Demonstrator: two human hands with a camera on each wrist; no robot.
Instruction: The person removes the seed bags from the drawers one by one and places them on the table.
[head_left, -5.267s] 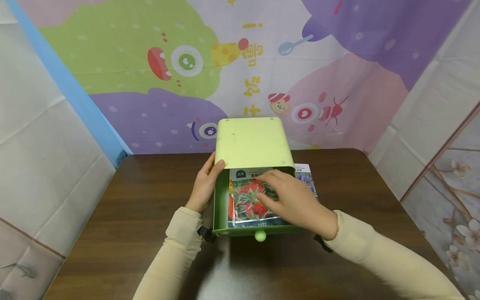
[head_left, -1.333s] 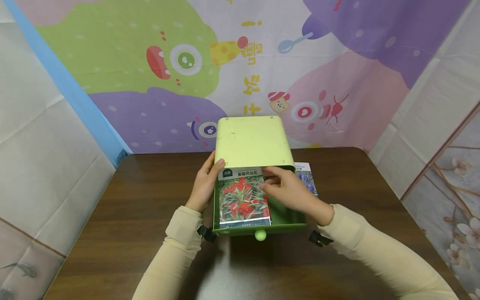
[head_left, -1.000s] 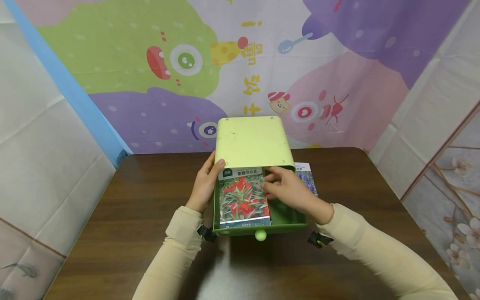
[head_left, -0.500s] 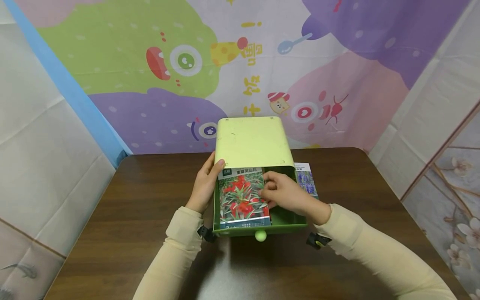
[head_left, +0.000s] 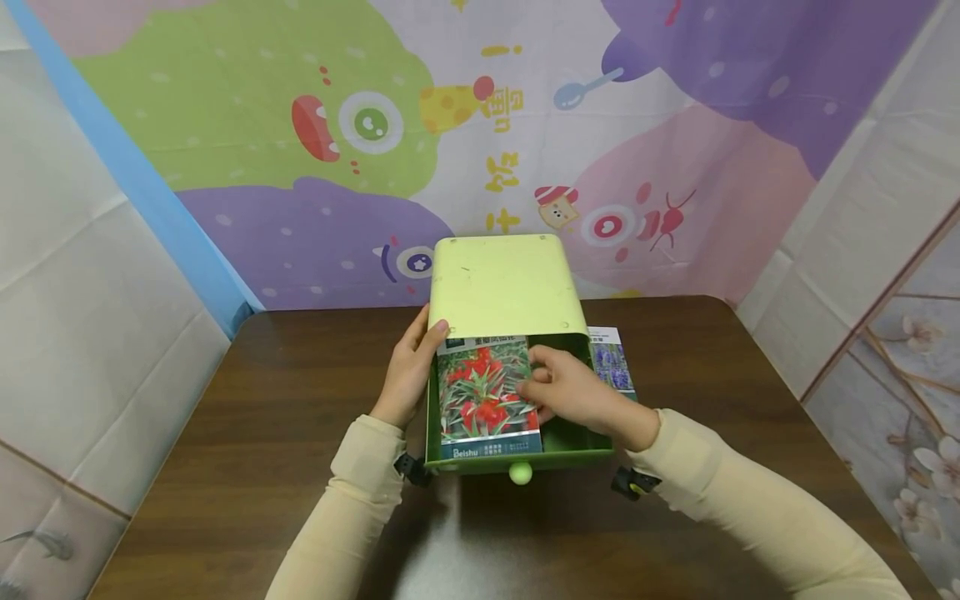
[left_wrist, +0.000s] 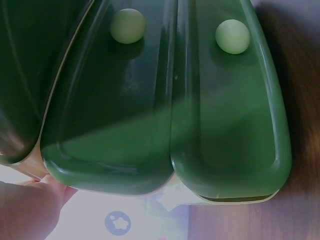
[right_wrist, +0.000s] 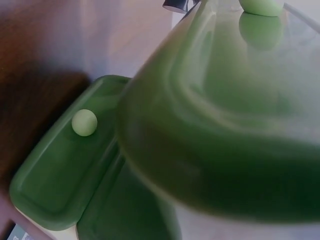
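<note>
On the table stands a yellow-green cabinet [head_left: 506, 283] with its top drawer [head_left: 577, 433] pulled out. A seed packet [head_left: 487, 396] printed with red flowers lies against the drawer's left side, its top end under the cabinet's edge. My right hand [head_left: 573, 387] pinches the packet's right edge, thumb over the front and other fingers bent beside it. My left hand [head_left: 408, 362] rests along the cabinet's left side, fingers stretched back and thumb on the top front corner. In the left wrist view, part of that hand [left_wrist: 30, 207] touches the side by the drawers.
Behind the right hand, a purple-flowered packet [head_left: 611, 367] lies on the brown table [head_left: 300, 433] beside the cabinet. Below the pulled-out drawer, two more drawer fronts [left_wrist: 110, 110] with round knobs are shut. A cartoon cloth [head_left: 315, 233] hangs behind the table.
The red-flower packet has shifted left and straightened in the drawer, then slid slightly back. The right hand has moved from over the packet to its right edge. The left hand has stayed put.
</note>
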